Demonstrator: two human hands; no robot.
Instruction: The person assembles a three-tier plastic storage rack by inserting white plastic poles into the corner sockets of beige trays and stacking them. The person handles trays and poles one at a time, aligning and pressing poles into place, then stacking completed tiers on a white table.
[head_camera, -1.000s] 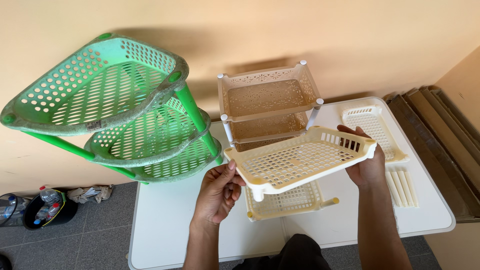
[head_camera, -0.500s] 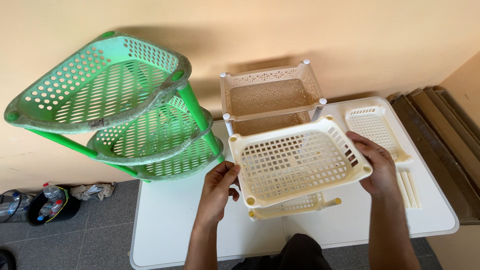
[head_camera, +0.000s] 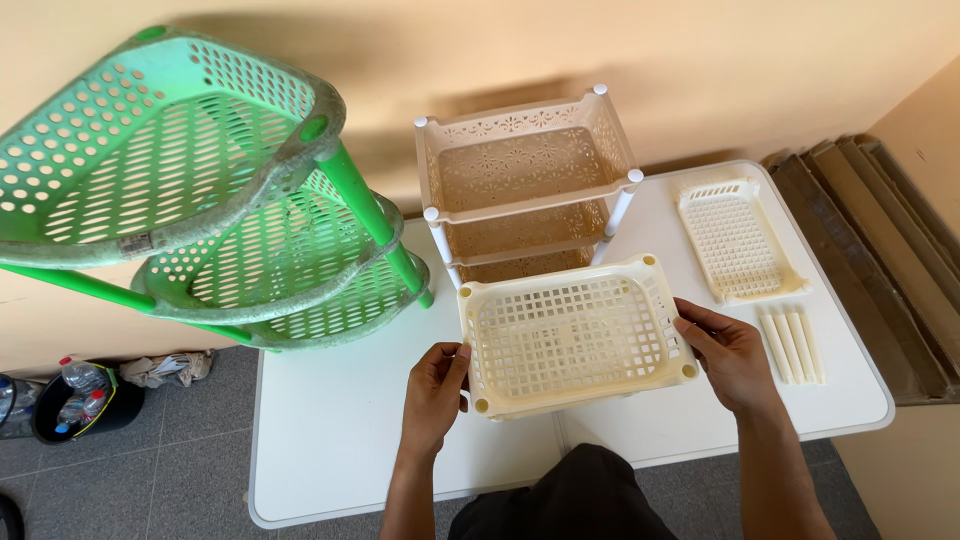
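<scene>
1. Both hands hold a cream tray full of little square holes. It sits flat, just above the white desk.
2. The left hand grips the tray's left edge — thumb on top, fingers curled under.
3. The right hand grips the right edge, fingers bent around the rim.
4. Right behind the tray stands a tan rack with white posts and stacked shelves.
5. A big green rack with three baskets leans on the left.
6. Another cream tray lies flat on the desk to the right — four cream sticks lie side by side just below it.
</scene>
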